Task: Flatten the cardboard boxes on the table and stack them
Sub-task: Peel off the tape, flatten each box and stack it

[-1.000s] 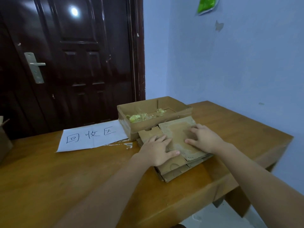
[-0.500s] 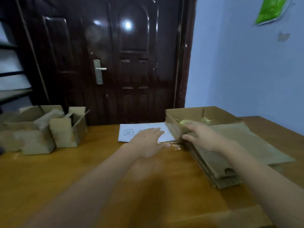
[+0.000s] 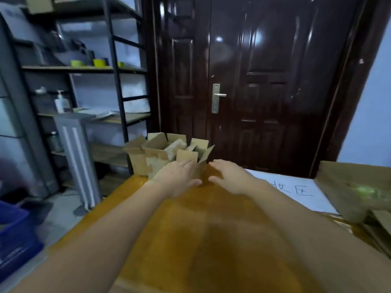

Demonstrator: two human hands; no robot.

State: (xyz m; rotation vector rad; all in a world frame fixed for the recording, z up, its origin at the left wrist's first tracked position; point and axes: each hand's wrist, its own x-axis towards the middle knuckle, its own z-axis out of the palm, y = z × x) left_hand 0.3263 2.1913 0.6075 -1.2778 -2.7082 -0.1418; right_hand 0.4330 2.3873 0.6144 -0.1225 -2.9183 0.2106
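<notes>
Three open cardboard boxes stand huddled at the table's far left corner: a small one (image 3: pixel 195 154) in front, a larger one (image 3: pixel 157 154) behind it and another (image 3: pixel 135 158) at the left. My left hand (image 3: pixel 176 178) reaches the small box with straight fingers at its near face. My right hand (image 3: pixel 227 177) hovers just right of that box, fingers spread, holding nothing. The stack of flattened cardboard (image 3: pixel 378 227) lies at the right edge of the view.
A brown open carton (image 3: pixel 347 180) sits above the flat stack on the wooden table (image 3: pixel 203 240). A white paper sign (image 3: pixel 296 190) lies beside it. A dark door (image 3: pixel 260 81) stands behind, metal shelving (image 3: pixel 84 81) at the left, a blue crate (image 3: pixel 14 231) on the floor.
Both hands left the flattened stack at the right and moved left across the table to the upright boxes. The view swung left with them.
</notes>
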